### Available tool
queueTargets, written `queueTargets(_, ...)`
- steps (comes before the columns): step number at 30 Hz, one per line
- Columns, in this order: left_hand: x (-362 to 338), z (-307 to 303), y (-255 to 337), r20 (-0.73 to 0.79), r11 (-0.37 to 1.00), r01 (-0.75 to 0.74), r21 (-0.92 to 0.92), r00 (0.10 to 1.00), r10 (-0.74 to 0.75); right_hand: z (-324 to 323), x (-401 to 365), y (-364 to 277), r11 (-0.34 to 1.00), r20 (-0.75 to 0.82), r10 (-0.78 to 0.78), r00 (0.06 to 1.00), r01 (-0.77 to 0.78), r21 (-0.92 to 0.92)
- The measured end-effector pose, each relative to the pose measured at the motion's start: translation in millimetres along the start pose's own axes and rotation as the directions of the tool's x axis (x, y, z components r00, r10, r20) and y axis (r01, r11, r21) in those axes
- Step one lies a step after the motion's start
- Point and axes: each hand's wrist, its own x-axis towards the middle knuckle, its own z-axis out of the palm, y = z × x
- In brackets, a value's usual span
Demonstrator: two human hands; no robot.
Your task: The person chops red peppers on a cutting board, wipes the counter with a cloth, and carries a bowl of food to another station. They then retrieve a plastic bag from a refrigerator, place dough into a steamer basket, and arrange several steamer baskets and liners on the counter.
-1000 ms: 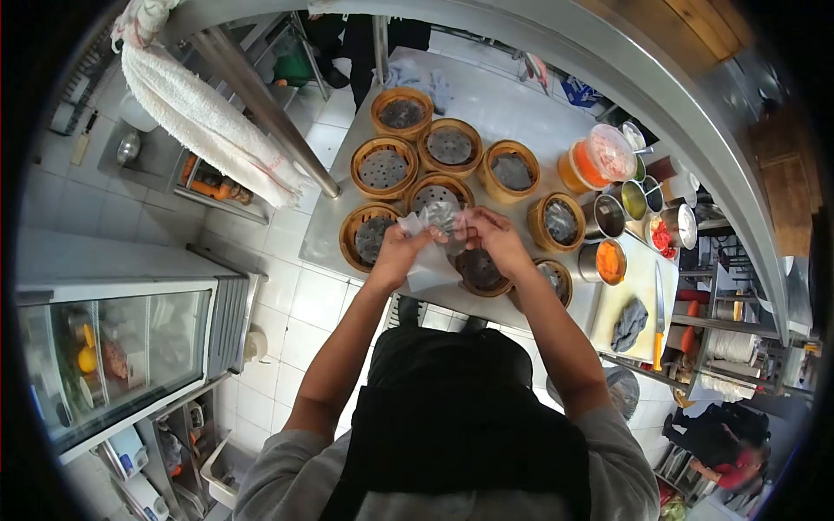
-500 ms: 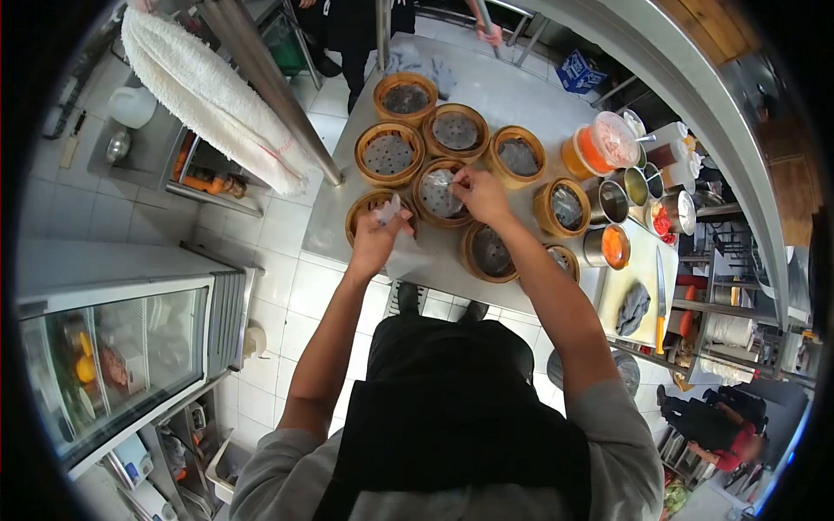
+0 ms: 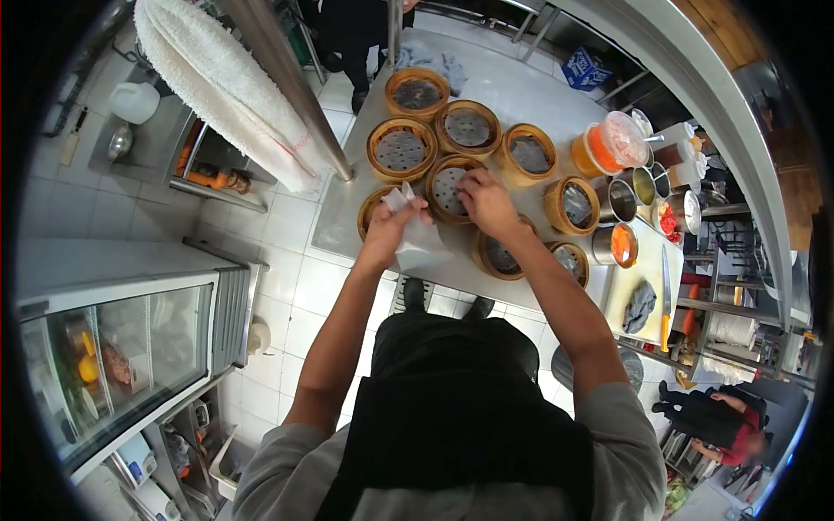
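My left hand [image 3: 391, 233] is closed on a bunch of thin, translucent white sheets [image 3: 420, 247]; part of it sticks up above the fingers and the rest hangs below. Partly hidden behind this hand is a round bamboo steamer [image 3: 366, 208]. My right hand [image 3: 488, 203] reaches into the middle bamboo steamer [image 3: 453, 161], its fingers drawn together at the edge of a pale perforated liner [image 3: 447, 189]. The fingertips themselves are partly hidden. Several other steamers, such as the back one [image 3: 417, 73], stand around it with darker grey liners inside.
The steel table [image 3: 334, 227] has a post [image 3: 291, 91] with a white towel at its left. On the right are tubs [image 3: 621, 139], metal containers [image 3: 618, 200], a cutting board [image 3: 618, 291], a grey cloth [image 3: 640, 306] and a knife [image 3: 665, 300]. Other people stand farther off.
My right hand's fingers have lowered and curled against the perforated liner's right side. My left hand still holds the sheets, with little movement. The whole view has shifted slightly.
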Motion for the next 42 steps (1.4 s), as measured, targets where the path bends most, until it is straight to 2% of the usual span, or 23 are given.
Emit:
queueTargets(2, 4, 3, 6, -0.018, 0.995, -0.035, -0.091, 0.999, 0.034, -12, 9, -16, 0.999, -0.049, -0.019, 0.999, 0.021, 0.035)
queueTargets(3, 3, 5, 9, -0.047, 0.993, -0.075, -0.096, 0.996, 0.07, -26, 9, -37, 0.871, 0.145, 0.333, 0.932, -0.363, 0.332)
queueTargets(4, 0, 7, 11, -0.074, 0.989, -0.11, -0.099, 0.992, 0.103, -37, 7, -55, 0.525, 0.42, 0.555, 0.718, -0.694, 0.493)
queueTargets(5, 0, 9, 12, -0.073, 0.989, -0.11, -0.1, 0.992, 0.103, -38, 3, -60, 0.181, 0.614, 0.518, 0.595, -0.778, 0.601)
queueTargets(6, 2, 11, 14, -0.089, 0.987, -0.142, -0.08, 0.987, 0.135, -35, -2, -62, 0.185, 0.609, 0.521, 0.598, -0.775, 0.604)
queueTargets(8, 5, 16, 16, -0.095, 0.983, -0.172, -0.064, 0.982, 0.166, -28, -12, -69, 0.092, 0.738, 0.372, 0.564, -0.813, 0.575)
queueTargets(10, 8, 15, 19, -0.095, 0.958, -0.279, 0.07, 0.954, 0.285, -28, -14, -69, 0.079, 0.737, 0.418, 0.531, -0.83, 0.552)
queueTargets(13, 14, -15, 24, -0.096, 0.984, -0.178, 0.008, 0.979, 0.178, -33, -13, -65, 0.009, 0.682, 0.46, 0.569, -0.771, 0.637)
queueTargets(16, 24, -24, 16, -0.157, 0.979, -0.149, -0.136, 0.979, 0.127, -44, -9, -59, 0.013, 0.617, 0.449, 0.646, -0.695, 0.718)
queueTargets(17, 29, -31, 10, -0.063, 0.981, -0.127, -0.145, 0.991, 0.119, -49, -4, -62, -0.03, 0.571, 0.405, 0.714, -0.614, 0.789)
queueTargets(18, 31, -34, 1, -0.064, 0.981, -0.13, -0.144, 0.99, 0.122, -55, 1, -65, -0.079, 0.515, 0.364, 0.776, -0.525, 0.847)
queueTargets(19, 22, -20, 9, -0.038, 0.955, -0.042, -0.292, 0.999, 0.033, -61, 7, -70, -0.123, 0.49, 0.332, 0.806, -0.478, 0.87)
queueTargets(20, 15, -12, 12, 0.002, 0.902, 0.048, -0.43, 0.999, -0.053, -62, 11, -72, -0.123, 0.489, 0.331, 0.807, -0.477, 0.87)
queueTargets(21, 15, -16, 7, 0.095, 0.799, 0.168, -0.577, 0.986, -0.138, -62, 14, -73, -0.028, 0.487, 0.35, 0.8, -0.511, 0.859)
queueTargets(22, 9, -10, 14, 0.096, 0.801, 0.166, -0.574, 0.986, -0.136, -61, 18, -74, 0.068, 0.481, 0.37, 0.795, -0.539, 0.839)
queueTargets(23, -1, 1, 26, 0.15, 0.798, 0.152, -0.582, 0.986, -0.078, -56, 18, -71, 0.07, 0.478, 0.371, 0.796, -0.537, 0.841)
queueTargets(25, -6, 11, 31, 0.203, 0.791, 0.138, -0.595, 0.979, -0.018, -42, 16, -64, 0.268, 0.513, 0.47, 0.719, -0.669, 0.693)
queueTargets(27, -7, 12, 28, 0.182, 0.968, -0.089, -0.236, 0.974, 0.133, -34, 12, -63, 0.258, 0.487, 0.496, 0.719, -0.657, 0.709)
queueTargets(28, -4, 11, 24, 0.18, 0.967, -0.088, -0.237, 0.975, 0.133, -33, 13, -65, 0.246, 0.457, 0.525, 0.718, -0.642, 0.727)
queueTargets(30, 5, 6, 14, -0.035, 0.992, -0.092, -0.091, 0.995, 0.089, -33, 15, -66, 0.207, 0.48, 0.54, 0.691, -0.662, 0.72)
queueTargets(32, 6, 7, 12, -0.056, 0.988, -0.123, -0.089, 0.991, 0.119, -33, 17, -66, 0.171, 0.498, 0.557, 0.664, -0.679, 0.714)
queueTargets(38, 11, 7, 10, -0.117, 0.986, -0.141, -0.087, 0.984, 0.131, -34, 21, -56, 0.237, 0.516, 0.579, 0.632, -0.736, 0.635)
queueTargets(42, 22, -3, 3, -0.196, 0.986, -0.155, -0.06, 0.97, 0.14, -32, 24, -24, 0.387, 0.381, 0.557, 0.738, -0.637, 0.667)
